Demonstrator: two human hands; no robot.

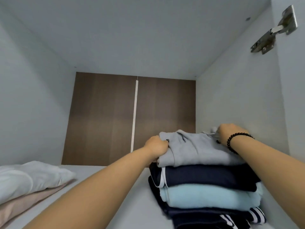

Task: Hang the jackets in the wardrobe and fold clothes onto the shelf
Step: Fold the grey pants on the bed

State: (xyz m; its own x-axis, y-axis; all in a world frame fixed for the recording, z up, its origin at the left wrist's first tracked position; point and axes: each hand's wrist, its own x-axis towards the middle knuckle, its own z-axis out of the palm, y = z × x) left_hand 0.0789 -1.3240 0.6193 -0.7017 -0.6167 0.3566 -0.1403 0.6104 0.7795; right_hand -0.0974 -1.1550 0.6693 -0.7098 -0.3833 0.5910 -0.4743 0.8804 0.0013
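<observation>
A folded grey garment (196, 149) lies on top of a stack of folded clothes at the right of the white wardrobe shelf (132, 204). Under it come a navy piece (209, 176), a light blue piece (204, 196) and a dark navy piece with white stripes (214, 218). My left hand (156, 147) grips the grey garment's left edge. At its far right corner, my right hand (231, 132) holds the fabric near the drawstring, fingers curled; a black bead bracelet circles that wrist.
White and pinkish folded linens (28, 180) lie at the left of the shelf. A brown back panel (130, 119) closes the compartment, with white side walls. A metal door hinge (274, 33) is fixed on the right wall, close to the stack.
</observation>
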